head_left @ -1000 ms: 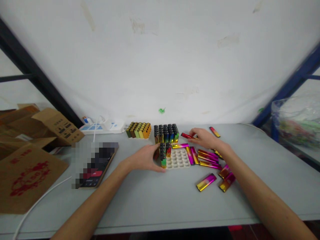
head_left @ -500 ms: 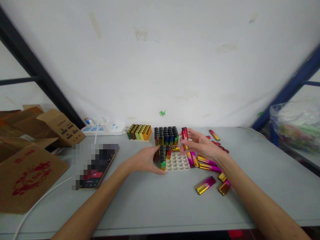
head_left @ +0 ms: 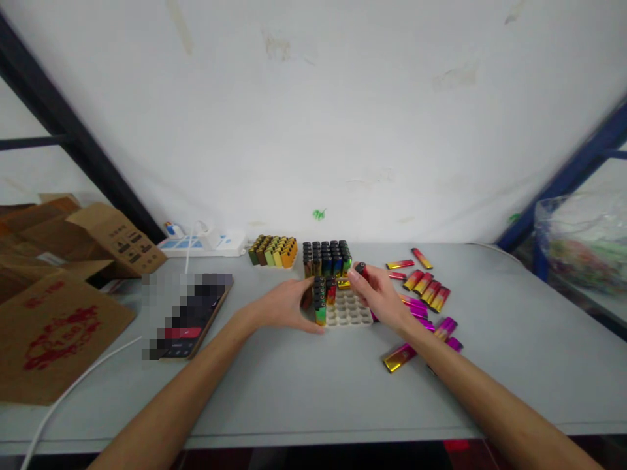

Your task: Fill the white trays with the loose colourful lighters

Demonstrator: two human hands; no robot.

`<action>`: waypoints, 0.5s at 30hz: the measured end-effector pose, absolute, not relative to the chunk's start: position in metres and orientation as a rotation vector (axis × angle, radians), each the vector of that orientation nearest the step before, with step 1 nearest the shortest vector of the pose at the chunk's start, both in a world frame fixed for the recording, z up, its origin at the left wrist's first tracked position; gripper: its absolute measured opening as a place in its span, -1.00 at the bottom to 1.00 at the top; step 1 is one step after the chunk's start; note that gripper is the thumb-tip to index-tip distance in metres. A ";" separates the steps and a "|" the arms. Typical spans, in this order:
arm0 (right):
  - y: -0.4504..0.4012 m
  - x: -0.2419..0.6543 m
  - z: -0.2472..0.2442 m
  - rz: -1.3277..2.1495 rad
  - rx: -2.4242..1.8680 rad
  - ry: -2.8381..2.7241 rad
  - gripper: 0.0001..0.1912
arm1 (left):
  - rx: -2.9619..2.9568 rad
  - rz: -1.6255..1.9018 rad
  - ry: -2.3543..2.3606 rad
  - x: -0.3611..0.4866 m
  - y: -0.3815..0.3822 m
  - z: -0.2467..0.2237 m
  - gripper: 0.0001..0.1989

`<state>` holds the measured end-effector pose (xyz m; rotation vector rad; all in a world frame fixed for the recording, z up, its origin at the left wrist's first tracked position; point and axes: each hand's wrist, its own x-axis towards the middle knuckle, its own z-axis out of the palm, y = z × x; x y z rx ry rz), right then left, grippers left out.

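Your right hand (head_left: 383, 295) pinches a lighter (head_left: 361, 268), likely light, slick; hold it mid-body. Left hand (head_left: 283, 305) curves round the tray (head_left: 349, 322), grip unclear.

The right hand (head_left: 382, 294) hides most of 1 lighter (head_left: 361, 267).

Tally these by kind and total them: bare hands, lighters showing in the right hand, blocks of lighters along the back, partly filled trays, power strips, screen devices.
Hands: 2 (left hand, right hand)
Held lighter in view: 1
Back blocks: 2 (yellowish block, black-topped block)
Partly filled tray: 1
Power strip: 1
Screen device: 1
Total: 8
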<state>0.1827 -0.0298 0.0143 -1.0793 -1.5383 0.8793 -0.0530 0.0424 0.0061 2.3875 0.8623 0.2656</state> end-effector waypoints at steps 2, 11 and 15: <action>-0.032 0.183 0.014 0.876 -1.110 -1.556 -0.33 | 2.374 0.270 0.852 -0.053 0.042 0.006 -0.24; -0.030 0.183 0.004 0.808 -1.251 -1.631 -0.44 | 2.369 0.275 0.867 -0.052 0.042 0.007 -0.22; -0.029 0.182 0.004 0.696 -1.324 -1.633 -0.55 | 2.373 0.260 0.875 -0.052 0.042 0.006 -0.24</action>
